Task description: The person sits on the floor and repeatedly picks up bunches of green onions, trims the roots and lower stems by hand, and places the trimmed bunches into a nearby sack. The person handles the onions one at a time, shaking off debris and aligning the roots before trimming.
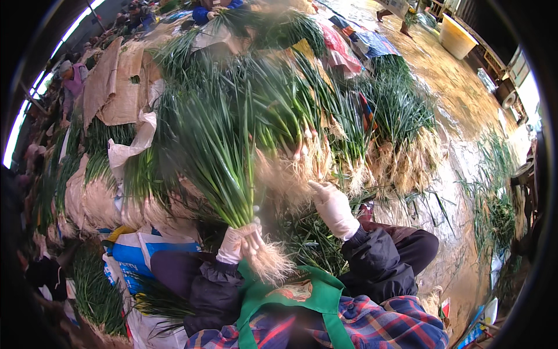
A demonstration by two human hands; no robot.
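Note:
My left hand [237, 241], in a white glove, grips a bunch of green garlic plants [226, 192] just above the pale bulbs. Its long green leaves point up and away, and its stringy roots hang over my green apron [290, 296]. My right hand [333, 207], also gloved in white, reaches to the roots of the heaped plants [301, 161] in front of me. Its fingers look partly extended; whether they pinch any roots cannot be told.
Cut leaves [318, 244] lie between my folded legs. More bundles stand to the right [396, 131] and left [144, 187], some beside burlap sacking [124, 87]. A person in a pink vest [75, 80] is at the far left. A yellow tub [457, 37] stands on the wet floor at the upper right.

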